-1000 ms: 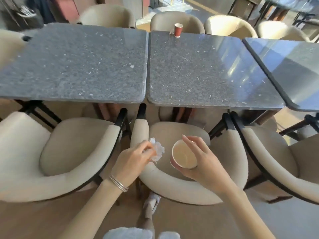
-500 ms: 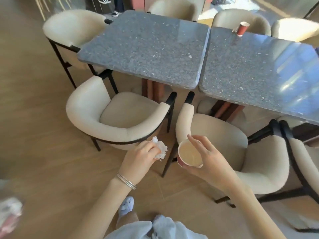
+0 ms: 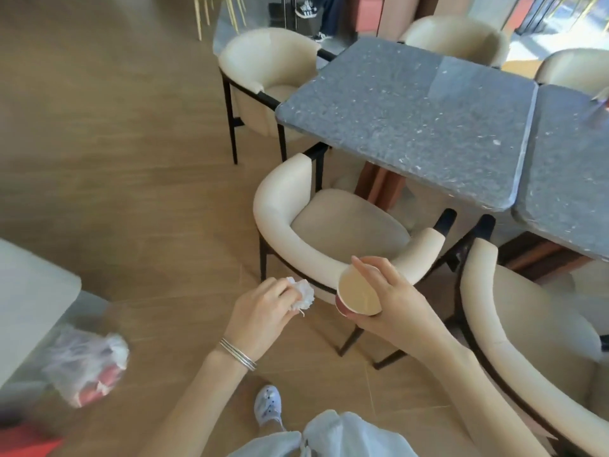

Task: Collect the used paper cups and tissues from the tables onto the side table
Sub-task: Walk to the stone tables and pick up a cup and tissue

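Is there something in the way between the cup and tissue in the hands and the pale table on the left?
Nothing visible. The left hand grips the tissue, the right hand the paper cup; only bare floor lies toward the pale table. A blurred plastic bag shows near its edge.

The one wide camera on my head looks forward and down, with my left hand (image 3: 260,311) and right hand (image 3: 398,303) close beneath it and the desk (image 3: 412,127) farther ahead, rightward.

We count five cream armchairs (image 3: 270,70) (image 3: 346,235) (image 3: 534,324) (image 3: 458,34) (image 3: 573,67), two grey stone tables (image 3: 412,120) (image 3: 573,179), one paper cup (image 3: 357,291), one crumpled tissue (image 3: 303,295), one plastic bag (image 3: 89,367).
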The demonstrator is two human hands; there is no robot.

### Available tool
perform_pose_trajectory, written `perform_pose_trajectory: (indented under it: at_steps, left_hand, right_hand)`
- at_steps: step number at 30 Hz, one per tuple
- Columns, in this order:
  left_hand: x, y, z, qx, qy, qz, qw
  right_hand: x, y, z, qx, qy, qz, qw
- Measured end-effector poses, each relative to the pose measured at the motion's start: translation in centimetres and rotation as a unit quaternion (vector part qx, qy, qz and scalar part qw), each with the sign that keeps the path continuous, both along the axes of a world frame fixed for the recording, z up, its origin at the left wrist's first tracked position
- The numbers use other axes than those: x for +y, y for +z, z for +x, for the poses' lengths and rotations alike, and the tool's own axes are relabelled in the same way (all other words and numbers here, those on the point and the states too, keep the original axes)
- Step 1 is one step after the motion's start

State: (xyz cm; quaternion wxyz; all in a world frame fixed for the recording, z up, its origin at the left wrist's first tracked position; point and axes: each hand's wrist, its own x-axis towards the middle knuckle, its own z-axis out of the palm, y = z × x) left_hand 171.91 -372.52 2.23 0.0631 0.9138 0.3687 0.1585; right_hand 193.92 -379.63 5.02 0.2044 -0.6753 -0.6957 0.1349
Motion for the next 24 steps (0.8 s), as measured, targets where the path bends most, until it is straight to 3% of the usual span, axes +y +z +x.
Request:
perform_pose_trajectory:
  at_steps: [6, 11, 24]
  left_hand:
    - [7.5, 1.2, -7.7, -0.022, 0.033, 0.015, 0.999]
    - [11.1, -0.2, -11.8, -0.043, 0.081, -0.028, 0.995]
    - [29.5, -2.4, -15.4, -0.053, 0.158, -0.081, 0.983]
  right_hand:
    - [8.1, 1.4, -7.2, -0.006, 0.02, 0.016, 1.0]
    - [13.0, 0.6, -11.4, -0.018, 0.054, 0.003, 0.998]
    - [34.2, -2.7, -14.3, -0.001, 0.088, -0.008, 0.996]
